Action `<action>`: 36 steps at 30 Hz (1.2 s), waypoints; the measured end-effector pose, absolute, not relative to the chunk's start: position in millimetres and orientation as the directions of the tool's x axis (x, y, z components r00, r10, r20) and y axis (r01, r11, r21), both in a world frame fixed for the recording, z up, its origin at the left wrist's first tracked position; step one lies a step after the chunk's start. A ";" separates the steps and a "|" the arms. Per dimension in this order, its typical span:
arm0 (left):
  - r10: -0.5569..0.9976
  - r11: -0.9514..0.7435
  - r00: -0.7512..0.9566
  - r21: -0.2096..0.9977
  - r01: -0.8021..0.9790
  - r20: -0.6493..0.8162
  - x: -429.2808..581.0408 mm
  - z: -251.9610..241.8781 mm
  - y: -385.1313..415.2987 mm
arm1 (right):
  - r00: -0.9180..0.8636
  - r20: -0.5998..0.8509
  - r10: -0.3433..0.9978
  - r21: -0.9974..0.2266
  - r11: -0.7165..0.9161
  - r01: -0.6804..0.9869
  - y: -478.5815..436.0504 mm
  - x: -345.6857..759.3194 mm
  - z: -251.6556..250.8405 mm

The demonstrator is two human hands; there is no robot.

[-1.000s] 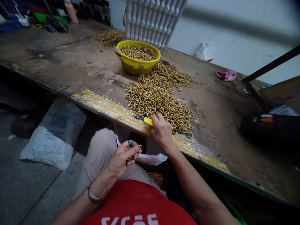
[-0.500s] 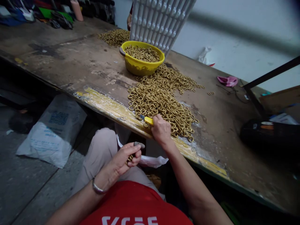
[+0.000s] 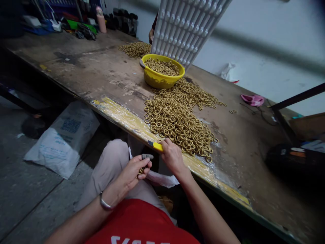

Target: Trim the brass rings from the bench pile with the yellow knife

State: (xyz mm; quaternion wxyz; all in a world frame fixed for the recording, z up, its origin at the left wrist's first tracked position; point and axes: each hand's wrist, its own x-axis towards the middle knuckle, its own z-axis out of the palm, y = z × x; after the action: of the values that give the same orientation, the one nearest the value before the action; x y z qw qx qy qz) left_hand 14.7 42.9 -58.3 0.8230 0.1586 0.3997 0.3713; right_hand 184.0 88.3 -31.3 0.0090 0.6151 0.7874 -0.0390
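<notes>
1. The surface (image 3: 96, 73) is brown, worn and stained, and it stretches from the near edge to a pale wall (image 3: 264, 44) at the far side. Along its near edge there is a yellow strip (image 3: 122, 112) under clear, wrinkled film.
2. On the grey floor (image 3: 22, 200), at the left, lies one white printed bag (image 3: 61, 142).
3. I count one yellow basin (image 3: 162, 80), filled with rings, and one ribbed clear panel (image 3: 188, 30) standing behind it. There is one pink bottle (image 3: 101, 23) at the far left, and one pink cloth (image 3: 252, 99) at the far right.
4. Two piles lie on the surface: a large ring heap (image 3: 177, 125) in front of the basin and a smaller pile (image 3: 134, 49) farther away. Their rings are too many to count. Beside this smaller pile, part of another person's hand (image 3: 151, 35) is visible.
5. The right hand (image 3: 172, 156) is closed around one yellow knife (image 3: 157, 146), its dark blade pointing left. This hand is at the near side of the large heap.
6. The left hand (image 3: 134, 169), lower and more left, has its fingers curled around several brass rings (image 3: 141, 171); their exact number I cannot tell. One fingertip wears a grey cover (image 3: 147, 156).
</notes>
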 end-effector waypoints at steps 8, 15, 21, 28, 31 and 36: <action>0.802 0.596 0.354 0.687 -0.416 -0.481 10.3 -42.9 45.3 | -0.257 0.037 0.966 -0.726 0.203 0.657 71.3 190.1 -29.2; 0.768 0.622 0.486 0.669 -0.408 -0.418 4.3 -32.2 41.2 | -0.359 -0.144 0.922 -0.977 -0.076 0.197 52.5 189.4 -11.2; 0.697 0.684 0.604 0.612 -0.397 -0.386 -0.4 -16.7 36.5 | -0.371 -0.031 0.928 -0.986 0.032 0.161 49.8 184.5 -2.7; 0.788 0.553 0.486 0.781 -0.289 -0.378 0.2 -9.5 33.2 | -0.300 0.142 0.943 -0.816 0.283 0.503 29.8 184.8 4.4; 0.848 0.425 0.429 0.883 -0.202 -0.310 -1.3 -6.2 33.2 | -0.348 0.127 0.929 -0.637 0.345 0.689 18.9 189.3 0.5; 0.869 0.319 0.430 0.942 -0.106 -0.246 -2.9 2.6 36.7 | -0.367 0.069 0.928 -0.492 0.352 0.796 15.6 192.6 -2.2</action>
State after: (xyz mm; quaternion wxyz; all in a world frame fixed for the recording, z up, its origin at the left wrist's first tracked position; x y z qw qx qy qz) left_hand -2.9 36.7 2.6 0.7031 0.4697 0.4062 0.3465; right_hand 192.6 15.6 -2.2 -0.1712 0.5360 0.8041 -0.1921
